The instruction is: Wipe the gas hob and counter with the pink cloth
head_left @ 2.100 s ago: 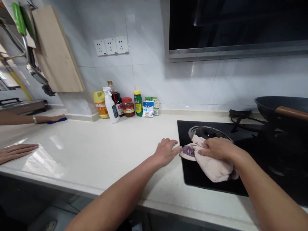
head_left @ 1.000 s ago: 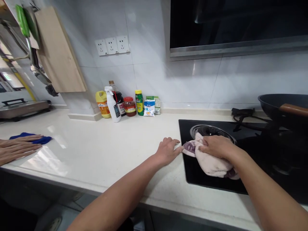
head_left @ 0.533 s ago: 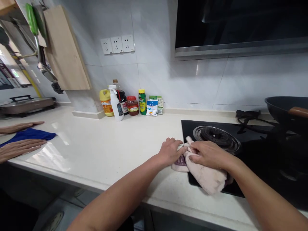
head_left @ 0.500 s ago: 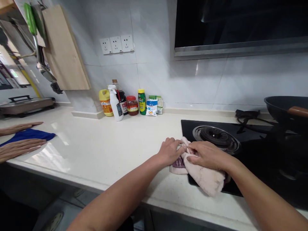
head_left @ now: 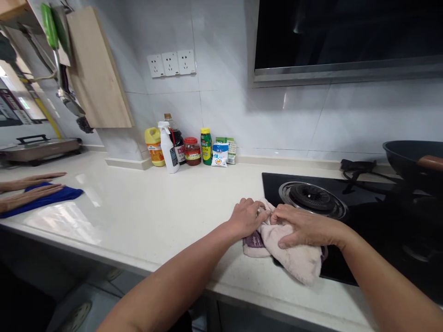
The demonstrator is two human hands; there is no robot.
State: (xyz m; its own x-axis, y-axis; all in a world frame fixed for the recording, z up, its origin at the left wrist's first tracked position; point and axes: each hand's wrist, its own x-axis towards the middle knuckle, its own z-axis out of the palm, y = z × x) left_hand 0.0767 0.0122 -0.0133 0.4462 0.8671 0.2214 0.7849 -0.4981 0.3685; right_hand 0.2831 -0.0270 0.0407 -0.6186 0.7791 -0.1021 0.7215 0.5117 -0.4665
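Note:
A fluffy pale pink cloth (head_left: 297, 260) with a purple patch lies bunched over the front left corner of the black gas hob (head_left: 346, 272) and the white worktop. My left hand (head_left: 248, 216) is closed on the cloth's upper left part, fingers curled. Close beside it, my right hand (head_left: 304, 226) grips the folded top of the cloth, its thumb lying lower on the fabric. The fingertips of both hands are partly hidden in the folds. Just behind my right hand is the round burner (head_left: 311, 196).
At the left, another person's hands (head_left: 38, 196) rest by a blue cloth (head_left: 64, 196) on the worktop (head_left: 148, 207). A white spray bottle (head_left: 168, 150), a red-lidded jar (head_left: 192, 152) and a salt packet (head_left: 219, 154) stand along the wall. A dark wok (head_left: 408, 159) is at the right.
My right thumb has shifted lower on the pink cloth, and my hands stay close together. The other person's near hand has moved away from the counter edge, uncovering more blue cloth.

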